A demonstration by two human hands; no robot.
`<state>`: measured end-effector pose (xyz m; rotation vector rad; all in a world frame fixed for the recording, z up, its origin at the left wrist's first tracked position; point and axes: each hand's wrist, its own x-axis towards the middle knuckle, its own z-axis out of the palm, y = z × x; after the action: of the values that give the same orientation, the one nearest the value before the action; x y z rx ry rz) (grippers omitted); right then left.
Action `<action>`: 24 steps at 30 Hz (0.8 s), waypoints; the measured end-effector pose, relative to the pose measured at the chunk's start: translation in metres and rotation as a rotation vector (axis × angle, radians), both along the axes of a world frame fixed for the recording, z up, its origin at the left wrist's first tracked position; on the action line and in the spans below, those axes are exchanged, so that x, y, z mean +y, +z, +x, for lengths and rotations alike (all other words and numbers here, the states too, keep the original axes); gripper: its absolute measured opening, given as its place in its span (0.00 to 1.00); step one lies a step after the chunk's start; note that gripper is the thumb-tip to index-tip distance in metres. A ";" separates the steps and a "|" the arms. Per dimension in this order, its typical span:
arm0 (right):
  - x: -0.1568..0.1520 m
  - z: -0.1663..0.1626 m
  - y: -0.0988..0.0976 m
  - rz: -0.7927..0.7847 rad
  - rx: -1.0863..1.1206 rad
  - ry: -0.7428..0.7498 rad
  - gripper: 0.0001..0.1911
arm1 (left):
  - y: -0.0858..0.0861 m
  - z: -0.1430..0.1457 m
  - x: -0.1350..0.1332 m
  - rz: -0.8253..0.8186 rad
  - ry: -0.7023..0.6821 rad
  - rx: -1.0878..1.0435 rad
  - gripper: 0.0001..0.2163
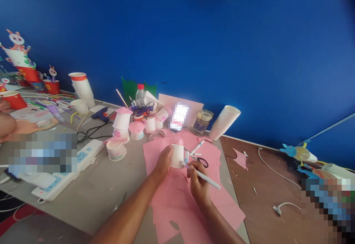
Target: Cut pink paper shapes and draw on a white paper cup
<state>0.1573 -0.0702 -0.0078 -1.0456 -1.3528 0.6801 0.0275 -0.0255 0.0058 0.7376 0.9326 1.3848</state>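
My left hand (163,162) is wrapped round a white paper cup (177,156), which stands over the pink paper and has a bit of pink on top. In my right hand (199,184) is a white marker (209,180), its purple tip close to the cup's lower right side; whether it touches, I cannot tell. Just behind lie a pair of scissors (203,161) with dark handles and another white marker (197,147). Sheets of pink paper (177,207) spread beneath both hands.
Several pink-topped cups (137,130) stand at the back left, near a blue glue gun (101,114) and a power strip (83,159). Behind are a propped phone (179,116), a glass jar (202,122) and a leaning cup stack (225,122). A co-worker's hand (7,123) shows far left.
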 end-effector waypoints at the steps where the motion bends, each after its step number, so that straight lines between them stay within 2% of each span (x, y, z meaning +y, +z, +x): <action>1: 0.000 0.000 0.000 -0.001 0.001 -0.002 0.13 | 0.001 0.000 0.000 0.001 -0.006 -0.006 0.20; 15: 0.002 -0.003 0.003 0.006 0.008 0.019 0.10 | 0.006 -0.001 -0.003 0.023 -0.053 0.011 0.22; 24: 0.001 0.000 0.001 -0.006 -0.018 0.037 0.10 | -0.003 -0.001 0.002 -0.008 -0.011 0.022 0.21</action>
<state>0.1570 -0.0689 -0.0068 -1.0357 -1.3892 0.7036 0.0265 -0.0238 0.0025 0.7524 0.9497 1.3654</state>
